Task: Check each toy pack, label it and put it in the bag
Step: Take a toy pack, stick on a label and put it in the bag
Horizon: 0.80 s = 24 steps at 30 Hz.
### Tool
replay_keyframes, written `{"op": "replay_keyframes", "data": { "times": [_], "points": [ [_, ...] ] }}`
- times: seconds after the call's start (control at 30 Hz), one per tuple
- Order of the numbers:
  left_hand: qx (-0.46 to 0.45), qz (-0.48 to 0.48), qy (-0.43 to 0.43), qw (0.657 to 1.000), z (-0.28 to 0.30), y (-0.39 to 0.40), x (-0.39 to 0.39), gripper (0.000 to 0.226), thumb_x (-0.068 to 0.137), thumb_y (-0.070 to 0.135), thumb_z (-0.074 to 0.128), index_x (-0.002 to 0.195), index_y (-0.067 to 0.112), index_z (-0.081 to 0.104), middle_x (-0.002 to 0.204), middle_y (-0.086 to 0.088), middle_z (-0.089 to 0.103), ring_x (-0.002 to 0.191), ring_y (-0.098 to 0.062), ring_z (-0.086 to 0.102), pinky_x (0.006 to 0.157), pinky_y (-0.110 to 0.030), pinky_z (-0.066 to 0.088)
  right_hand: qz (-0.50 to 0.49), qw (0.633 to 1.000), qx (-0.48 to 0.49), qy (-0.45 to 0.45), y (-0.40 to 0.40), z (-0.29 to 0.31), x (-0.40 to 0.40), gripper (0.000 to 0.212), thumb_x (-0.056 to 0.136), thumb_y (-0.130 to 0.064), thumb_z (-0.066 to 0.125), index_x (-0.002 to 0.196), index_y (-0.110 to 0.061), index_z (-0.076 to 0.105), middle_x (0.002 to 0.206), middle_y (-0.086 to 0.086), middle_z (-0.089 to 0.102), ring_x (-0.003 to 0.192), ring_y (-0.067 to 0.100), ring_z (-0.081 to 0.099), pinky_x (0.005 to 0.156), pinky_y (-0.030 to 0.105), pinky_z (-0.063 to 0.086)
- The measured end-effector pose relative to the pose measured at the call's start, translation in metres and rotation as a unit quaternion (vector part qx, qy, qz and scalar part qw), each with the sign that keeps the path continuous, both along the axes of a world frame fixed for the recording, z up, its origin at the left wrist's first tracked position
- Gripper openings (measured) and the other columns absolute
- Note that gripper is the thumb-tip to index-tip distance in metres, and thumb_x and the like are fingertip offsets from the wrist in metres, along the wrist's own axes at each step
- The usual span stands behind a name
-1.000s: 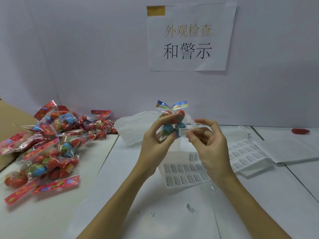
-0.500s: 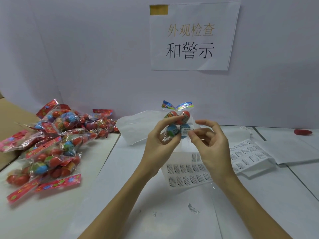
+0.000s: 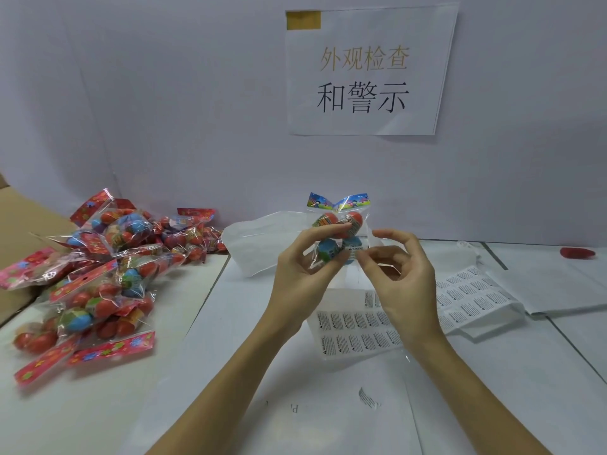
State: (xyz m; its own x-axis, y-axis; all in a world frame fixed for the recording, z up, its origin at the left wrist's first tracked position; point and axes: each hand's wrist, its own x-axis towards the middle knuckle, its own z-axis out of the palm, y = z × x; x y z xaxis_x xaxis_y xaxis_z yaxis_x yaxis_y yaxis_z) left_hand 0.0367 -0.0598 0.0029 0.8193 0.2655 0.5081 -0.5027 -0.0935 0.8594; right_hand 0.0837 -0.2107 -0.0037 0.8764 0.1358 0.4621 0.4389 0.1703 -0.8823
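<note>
Toy pack (image 3: 338, 231) (four balls), left grip (image 3: 303, 267).

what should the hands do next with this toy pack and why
Probably drop the pack into the clear bag lying just behind it. The left hand holds the toy pack up, a white warning label already sits on its front, and the right hand has its fingertips at that label, so a last press may come first.
</note>
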Motion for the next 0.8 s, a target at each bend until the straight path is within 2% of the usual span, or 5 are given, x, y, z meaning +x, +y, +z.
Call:
{"op": "replay_keyframes", "data": {
  "times": [0.2,0.37,0.6,0.7,0.8],
  "points": [
    [-0.054,-0.005,0.021,0.998,0.000,0.002,0.000,0.039,0.092,0.002,0.076,0.121,0.028,0.073,0.130,0.009,0.069,0.123,-0.020,0.067,0.095,-0.047,0.061,0.062,0.979,0.065,0.180,-0.003,-0.004,0.009,0.021,0.102,-0.025,0.063,0.121,-0.019,0.068,0.099,0.009,0.070,0.081,0.019,0.071,0.071,0.028,0.059],
    [-0.053,-0.043,0.015,0.998,0.002,0.000,-0.002,0.039,0.090,0.006,0.079,0.126,0.018,0.071,0.130,0.000,0.070,0.121,-0.024,0.068,0.094,-0.041,0.061,0.094,0.992,-0.054,0.068,0.002,-0.001,0.002,0.034,0.091,-0.047,0.069,0.115,-0.023,0.070,0.070,0.005,0.062,0.060,0.015,0.061,0.059,0.024,0.053],
    [-0.063,-0.087,0.006,0.994,0.005,0.000,-0.003,0.037,0.088,0.002,0.079,0.123,0.015,0.071,0.127,-0.001,0.071,0.119,-0.018,0.068,0.089,-0.027,0.059,0.178,0.979,-0.048,0.083,-0.004,-0.005,0.009,0.030,0.099,-0.041,0.059,0.112,-0.017,0.072,0.076,-0.003,0.059,0.064,0.021,0.054,0.058,0.029,0.051],
    [-0.054,-0.067,0.016,0.996,0.005,0.004,-0.002,0.041,0.091,0.002,0.076,0.126,0.021,0.070,0.132,0.001,0.068,0.126,-0.016,0.064,0.094,-0.032,0.059,0.210,0.968,0.014,0.135,-0.003,-0.004,0.010,0.032,0.098,-0.047,0.059,0.106,-0.022,0.078,0.081,0.007,0.061,0.069,0.020,0.056,0.060,0.027,0.052],
    [-0.033,-0.064,0.013,0.997,0.004,0.005,-0.002,0.069,0.089,0.008,0.082,0.144,0.038,0.054,0.133,-0.001,0.069,0.119,-0.022,0.070,0.095,-0.037,0.060,0.182,0.978,-0.046,0.091,-0.005,-0.006,0.012,0.043,0.089,-0.066,0.069,0.108,-0.028,0.075,0.077,0.006,0.062,0.069,0.021,0.058,0.069,0.035,0.055]
  ]
}}
